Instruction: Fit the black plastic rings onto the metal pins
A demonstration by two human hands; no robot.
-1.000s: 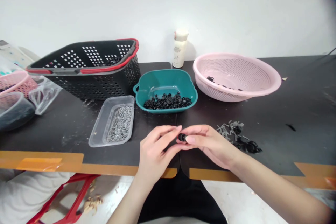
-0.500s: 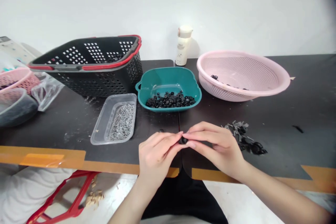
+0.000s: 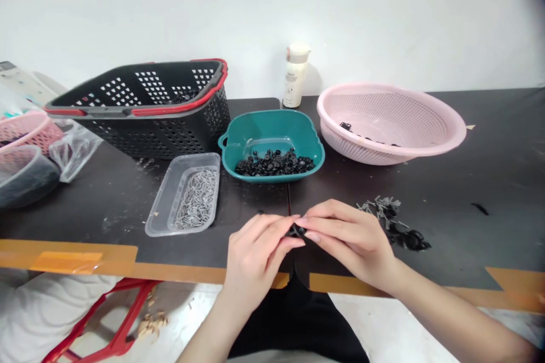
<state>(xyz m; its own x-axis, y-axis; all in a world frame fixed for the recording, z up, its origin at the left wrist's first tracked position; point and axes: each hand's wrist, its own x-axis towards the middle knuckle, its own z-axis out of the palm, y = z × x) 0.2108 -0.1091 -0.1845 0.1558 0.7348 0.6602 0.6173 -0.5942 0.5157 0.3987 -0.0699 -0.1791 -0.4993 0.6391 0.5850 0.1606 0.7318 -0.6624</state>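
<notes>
My left hand (image 3: pixel 258 252) and my right hand (image 3: pixel 351 238) meet above the front of the dark table. Between their fingertips is a small black plastic part (image 3: pixel 297 231), mostly hidden by the fingers. Both hands are closed on it in a pinch. Beyond them stands a teal basin (image 3: pixel 272 119) holding many small black parts (image 3: pixel 276 163). To its left, a clear plastic tray (image 3: pixel 162 204) contains silvery metal pins (image 3: pixel 197 199). Right of my right hand lies a loose pile of grey pins (image 3: pixel 385 204) and black pieces (image 3: pixel 409 238).
A black basket (image 3: pixel 170 133) with red-trimmed handles stands back left. A pink colander (image 3: pixel 392 150) sits back right, near a cream bottle (image 3: pixel 296 76). Far left are a pink basket (image 3: pixel 38 130) and a clear bowl (image 3: pixel 28 181). Below the taped edge is a red stool (image 3: pixel 123 323).
The left thumb has moved apart from the index finger, and more of the black part shows between the hands. The view has shifted slightly.
</notes>
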